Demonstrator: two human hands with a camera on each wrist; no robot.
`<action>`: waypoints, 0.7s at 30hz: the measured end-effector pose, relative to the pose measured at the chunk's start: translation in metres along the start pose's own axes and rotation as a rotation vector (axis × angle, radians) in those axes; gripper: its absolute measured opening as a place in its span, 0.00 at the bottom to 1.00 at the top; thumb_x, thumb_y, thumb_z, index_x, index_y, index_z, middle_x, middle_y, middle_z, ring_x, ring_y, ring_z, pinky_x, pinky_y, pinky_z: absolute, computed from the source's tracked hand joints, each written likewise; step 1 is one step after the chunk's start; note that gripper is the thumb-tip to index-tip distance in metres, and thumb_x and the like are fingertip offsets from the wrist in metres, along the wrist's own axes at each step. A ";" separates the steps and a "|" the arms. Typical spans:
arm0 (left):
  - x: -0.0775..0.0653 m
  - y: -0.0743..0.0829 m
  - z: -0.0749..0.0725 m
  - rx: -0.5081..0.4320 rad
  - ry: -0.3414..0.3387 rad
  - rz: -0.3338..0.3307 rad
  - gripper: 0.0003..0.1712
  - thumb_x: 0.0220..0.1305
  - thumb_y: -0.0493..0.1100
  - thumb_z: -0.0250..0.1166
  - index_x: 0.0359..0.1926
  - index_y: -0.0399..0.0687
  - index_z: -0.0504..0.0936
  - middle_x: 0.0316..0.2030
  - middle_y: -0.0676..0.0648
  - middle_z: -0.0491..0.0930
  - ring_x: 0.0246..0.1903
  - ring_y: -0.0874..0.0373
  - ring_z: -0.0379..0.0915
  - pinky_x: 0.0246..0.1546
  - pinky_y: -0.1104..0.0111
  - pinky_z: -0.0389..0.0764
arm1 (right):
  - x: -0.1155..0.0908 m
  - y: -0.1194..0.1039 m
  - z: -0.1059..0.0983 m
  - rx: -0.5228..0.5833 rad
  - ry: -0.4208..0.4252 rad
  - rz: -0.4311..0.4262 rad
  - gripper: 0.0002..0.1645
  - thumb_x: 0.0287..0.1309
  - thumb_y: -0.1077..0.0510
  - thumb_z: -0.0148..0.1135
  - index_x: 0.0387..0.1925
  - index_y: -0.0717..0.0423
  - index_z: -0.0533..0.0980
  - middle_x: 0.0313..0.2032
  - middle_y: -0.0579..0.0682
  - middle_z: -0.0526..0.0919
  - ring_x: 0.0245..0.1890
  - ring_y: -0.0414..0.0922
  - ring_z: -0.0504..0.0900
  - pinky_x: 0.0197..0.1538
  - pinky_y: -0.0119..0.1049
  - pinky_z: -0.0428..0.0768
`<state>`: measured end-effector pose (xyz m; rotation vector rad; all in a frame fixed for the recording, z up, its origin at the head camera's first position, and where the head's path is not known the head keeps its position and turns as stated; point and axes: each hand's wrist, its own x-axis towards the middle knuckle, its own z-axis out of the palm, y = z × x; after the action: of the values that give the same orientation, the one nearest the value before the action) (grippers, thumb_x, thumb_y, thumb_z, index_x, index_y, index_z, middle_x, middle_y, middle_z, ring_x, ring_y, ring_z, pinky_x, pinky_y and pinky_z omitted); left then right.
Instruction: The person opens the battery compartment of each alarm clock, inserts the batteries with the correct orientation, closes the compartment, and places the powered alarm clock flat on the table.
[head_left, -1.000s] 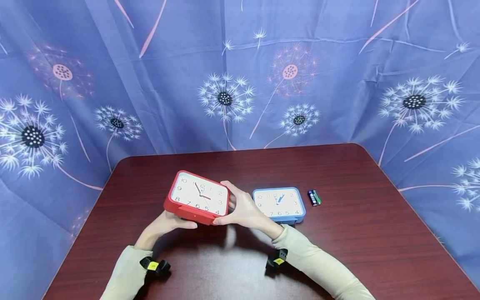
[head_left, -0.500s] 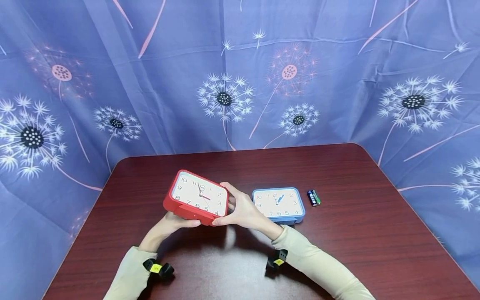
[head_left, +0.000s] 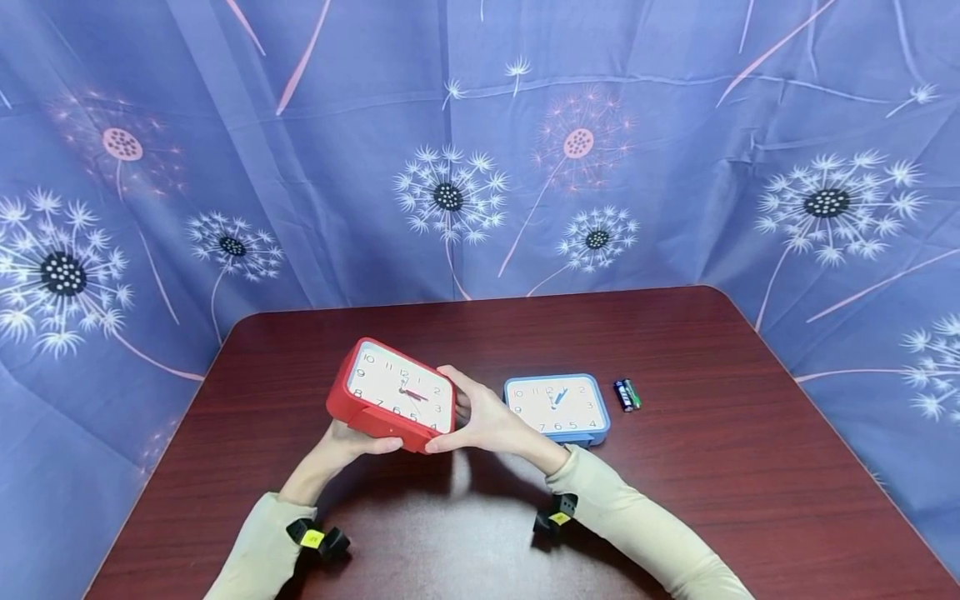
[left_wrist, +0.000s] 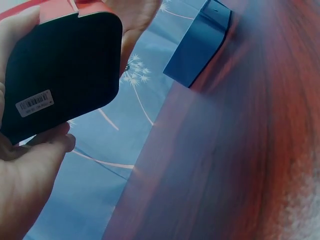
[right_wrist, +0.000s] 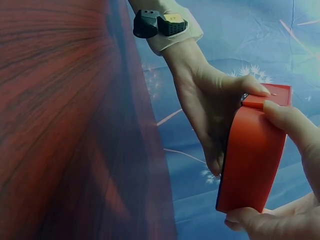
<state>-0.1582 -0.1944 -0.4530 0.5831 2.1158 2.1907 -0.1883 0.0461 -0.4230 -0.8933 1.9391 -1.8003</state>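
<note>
A red alarm clock is held tilted above the table's left half, its white dial facing up. My right hand grips the clock's right end, thumb on the lower side and fingers at the far edge. My left hand supports the lower left, its thumb lying along the lower side and its fingers hidden behind the casing in the head view. In the left wrist view the clock's dark back carries a barcode label. Both hands on the dial point near 3.
A blue alarm clock lies face up beside my right hand, partly covered by it. Right of that clock lie two small batteries side by side. A blue patterned curtain hangs behind the dark red table.
The minute hand on the red clock has swung clockwise, from near 11 past 12 to almost 3. The red clock has tilted slightly; both my hands keep their hold.
</note>
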 end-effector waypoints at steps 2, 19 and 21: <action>0.000 0.000 0.000 -0.003 -0.008 0.017 0.37 0.45 0.34 0.75 0.55 0.64 0.71 0.46 0.64 0.81 0.44 0.70 0.78 0.46 0.77 0.77 | 0.000 0.000 -0.001 -0.002 -0.019 0.015 0.53 0.40 0.69 0.76 0.67 0.56 0.58 0.59 0.55 0.70 0.56 0.43 0.77 0.58 0.33 0.77; 0.002 0.000 0.001 0.021 -0.069 0.135 0.41 0.48 0.32 0.72 0.62 0.55 0.65 0.51 0.61 0.78 0.48 0.68 0.76 0.46 0.73 0.80 | -0.001 -0.012 -0.006 -0.465 0.012 0.089 0.60 0.40 0.51 0.79 0.72 0.57 0.57 0.69 0.56 0.65 0.66 0.49 0.68 0.66 0.47 0.68; 0.003 -0.001 0.001 0.051 -0.087 0.154 0.41 0.48 0.32 0.72 0.63 0.51 0.64 0.52 0.61 0.77 0.49 0.67 0.76 0.46 0.72 0.80 | 0.000 -0.014 -0.006 -0.517 0.013 0.069 0.60 0.40 0.49 0.79 0.72 0.55 0.58 0.68 0.55 0.67 0.65 0.48 0.68 0.65 0.47 0.69</action>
<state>-0.1609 -0.1921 -0.4528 0.8558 2.1548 2.1476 -0.1888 0.0509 -0.4084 -0.9473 2.4615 -1.2822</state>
